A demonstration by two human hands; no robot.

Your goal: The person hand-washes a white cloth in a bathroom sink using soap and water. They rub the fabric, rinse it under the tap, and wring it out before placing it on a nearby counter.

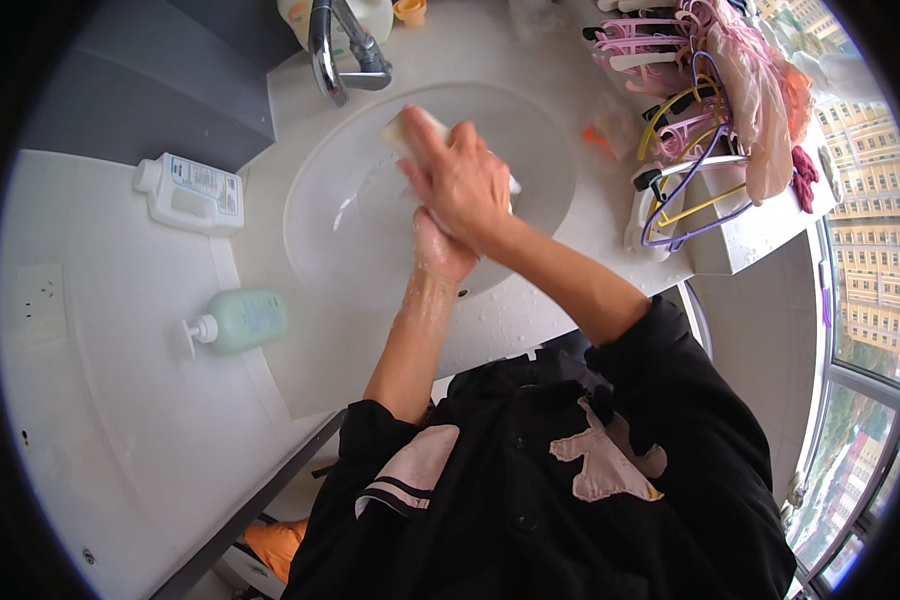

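Observation:
Over the washbasin [311, 217], my right hand [461, 176] lies across the top of my left hand [444, 251]. A pale cream item [396, 132] is pressed between them; its edge shows beyond my right fingertips, blurred, and I cannot tell what it is. Something white also peeks out at the right side of my right hand. The fingers of my left hand are mostly hidden underneath. Wet, soapy-looking patches cover my left wrist. A chrome faucet [337, 56] stands behind the basin, apart from both hands.
Left of the basin are a green pump bottle [247, 321] and a white handled bottle [195, 196]. A large jug [371, 22] sits behind the faucet. Hangers [690, 150] and plastic bags [750, 112] crowd the right side. Water drops dot the counter's front edge [502, 322].

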